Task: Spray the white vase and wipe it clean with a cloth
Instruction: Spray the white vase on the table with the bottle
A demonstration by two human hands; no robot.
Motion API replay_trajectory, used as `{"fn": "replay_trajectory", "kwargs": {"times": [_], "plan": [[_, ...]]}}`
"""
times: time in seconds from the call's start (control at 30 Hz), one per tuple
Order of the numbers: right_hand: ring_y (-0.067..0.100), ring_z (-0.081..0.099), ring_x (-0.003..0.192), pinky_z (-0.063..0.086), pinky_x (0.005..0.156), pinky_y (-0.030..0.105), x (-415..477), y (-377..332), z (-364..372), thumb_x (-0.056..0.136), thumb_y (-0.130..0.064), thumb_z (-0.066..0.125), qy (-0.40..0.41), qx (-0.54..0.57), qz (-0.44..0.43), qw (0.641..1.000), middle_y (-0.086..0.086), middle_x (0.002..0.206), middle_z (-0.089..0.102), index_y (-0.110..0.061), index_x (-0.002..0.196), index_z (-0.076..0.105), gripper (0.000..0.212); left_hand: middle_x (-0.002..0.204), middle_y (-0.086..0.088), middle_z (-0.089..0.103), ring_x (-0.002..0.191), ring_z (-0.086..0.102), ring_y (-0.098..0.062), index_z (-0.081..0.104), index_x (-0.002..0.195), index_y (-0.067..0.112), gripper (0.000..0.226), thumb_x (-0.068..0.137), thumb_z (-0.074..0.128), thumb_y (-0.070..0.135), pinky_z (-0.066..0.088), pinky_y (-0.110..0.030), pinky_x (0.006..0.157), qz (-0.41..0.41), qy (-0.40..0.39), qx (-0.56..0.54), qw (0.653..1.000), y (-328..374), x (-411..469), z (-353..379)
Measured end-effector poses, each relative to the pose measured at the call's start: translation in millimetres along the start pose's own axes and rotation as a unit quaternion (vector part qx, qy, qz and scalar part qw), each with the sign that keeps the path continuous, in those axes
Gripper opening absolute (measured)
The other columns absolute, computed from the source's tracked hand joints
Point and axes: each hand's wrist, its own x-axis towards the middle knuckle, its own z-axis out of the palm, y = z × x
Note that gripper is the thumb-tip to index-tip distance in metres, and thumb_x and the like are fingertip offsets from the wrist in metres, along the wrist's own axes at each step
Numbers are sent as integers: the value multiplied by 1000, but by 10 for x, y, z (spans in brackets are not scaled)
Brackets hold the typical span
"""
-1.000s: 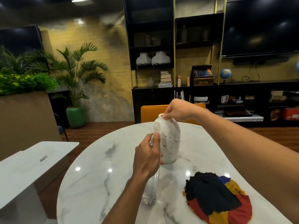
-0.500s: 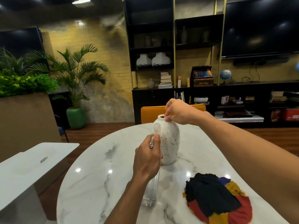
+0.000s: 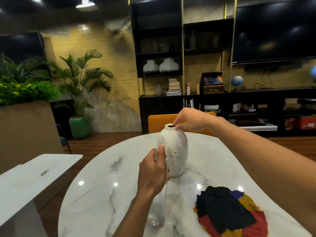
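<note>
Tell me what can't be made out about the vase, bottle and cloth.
Head view only.
Spray bottle: middle hidden by the left hand.
White vase: rim partly covered by the right hand; far side unseen.
Cloth: near edge cut off by the frame.

My left forearm comes up from the near edge, bare, wrist straight. Left hand [image 3: 153,170] shows its back to me, fingers curled round the bottle [image 3: 159,209], one digit raised near the nozzle. My right arm reaches in from the near right, bare, slanting far and left. Right hand [image 3: 191,119] sits farther and higher than the left, wrist bent down, fingertips pinching the vase [image 3: 177,151] rim.
</note>
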Motion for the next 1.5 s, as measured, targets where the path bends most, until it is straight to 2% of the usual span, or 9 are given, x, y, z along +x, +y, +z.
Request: {"fn": "replay_trajectory", "kwargs": {"times": [0.2, 0.43, 0.53, 0.73, 0.83, 1.03, 1.2, 1.37, 1.5], "plan": [[20, 51, 119, 39, 91, 26, -5, 16, 108, 93, -27, 70, 37, -4, -9, 999, -5, 132, 51, -26, 112, 75, 19, 83, -7, 68, 67, 67, -22, 65, 113, 26, 38, 105, 39, 52, 52, -23, 49, 13, -5, 6, 1000, 26, -29, 7], [19, 50, 114, 43, 92, 27, 2, -35, 145, 94, -26, 70, 35, 0, 1, 999, -4, 130, 50, -24, 108, 74, 15, 95, -13, 73, 68, 69, -23, 64, 98, 21, 45, 102, 38, 58, 51, -20, 48, 8, 4, 13, 1000, 34, -32, -8], [20, 50, 113, 45, 94, 29, -16, -75, 152, 94, -29, 68, 34, 13, 6, 999, -5, 129, 49, -23, 105, 74, 14, 90, -8, 73, 70, 69, -22, 64, 94, 22, 47, 101, 37, 61, 52, -21, 49, 9, 8, 15, 1000, 26, -34, -4], [15, 55, 106, 41, 80, 22, -93, -132, 130, 96, -30, 66, 31, 56, 2, 998, -4, 120, 57, -24, 105, 74, 14, 89, -5, 70, 80, 68, -25, 66, 111, 32, 37, 105, 38, 55, 52, -22, 50, 16, 5, -3, 1000, 48, -62, -20], [12, 50, 108, 40, 86, 24, -115, -108, 94, 95, -31, 67, 21, 40, 1, 999, -7, 124, 52, -24, 113, 74, 20, 82, 0, 68, 78, 68, -25, 65, 106, 35, 37, 102, 37, 59, 53, -23, 50, 23, 8, -7, 1000, 66, -78, -27], [16, 50, 116, 38, 90, 23, -88, -109, 138, 93, -27, 70, 61, 28, -3, 998, -6, 132, 50, -20, 106, 77, 16, 74, -3, 67, 67, 66, -25, 63, 85, 25, 46, 100, 40, 62, 51, -23, 49, 29, -2, -13, 999, 78, -107, -26], [13, 44, 117, 39, 88, 26, -61, -127, 165, 90, -32, 73, 88, 6, 6, 996, -8, 126, 49, -22, 95, 78, 13, 77, 0, 64, 70, 65, -23, 66, 103, 28, 46, 96, 40, 64, 52, -22, 49, 42, -2, -18, 999, 62, -112, -9], [15, 54, 104, 44, 80, 24, -77, -172, 210, 91, -33, 72, 104, 40, 44, 993, -3, 121, 56, -19, 101, 78, 19, 77, -2, 69, 68, 69, -22, 64, 92, 24, 54, 92, 34, 69, 51, -19, 49, 48, 10, -2, 999, 75, -123, -34], [14, 55, 101, 42, 79, 22, -132, -194, 132, 94, -29, 69, 65, 51, 35, 996, 1, 123, 63, -18, 110, 77, 21, 70, -4, 68, 62, 67, -19, 63, 92, 26, 43, 102, 36, 58, 58, -28, 51, 62, 24, 3, 998, 70, -136, -52]]}}
